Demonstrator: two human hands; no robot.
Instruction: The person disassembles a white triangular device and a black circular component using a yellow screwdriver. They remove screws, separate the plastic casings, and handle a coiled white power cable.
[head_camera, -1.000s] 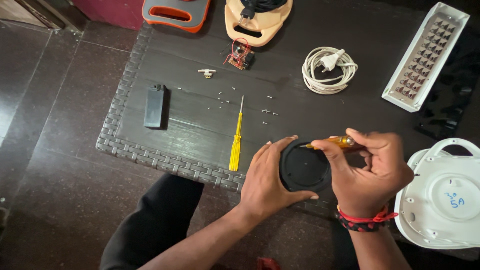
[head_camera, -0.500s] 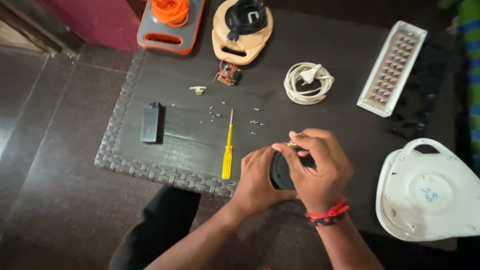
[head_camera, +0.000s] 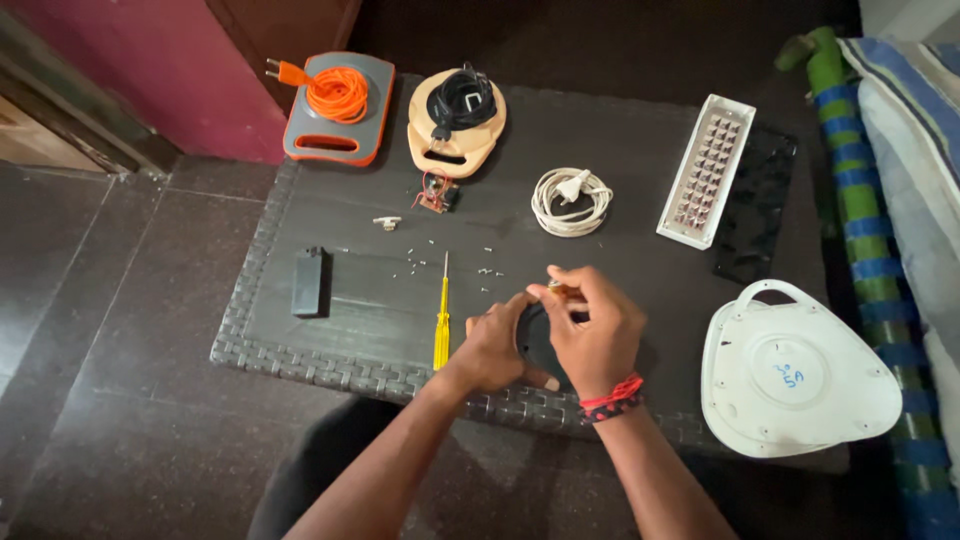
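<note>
Round black plastic disc (head_camera: 535, 345) sits gripped by left hand (head_camera: 495, 345); right hand (head_camera: 595, 330), pinching an amber-handled screwdriver (head_camera: 562, 293), should keep it upright.

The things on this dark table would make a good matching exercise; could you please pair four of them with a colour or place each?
Things:
1. screwdriver
2. coiled cable
3. black disc
4. triangular cover

Descriptions:
A. white, at the table's right edge
B. yellow handle, lying left of the hands
C. white, beside the long LED panel
D. between the left hand and right hand

Pairs: 1-B, 2-C, 3-D, 4-A
</note>
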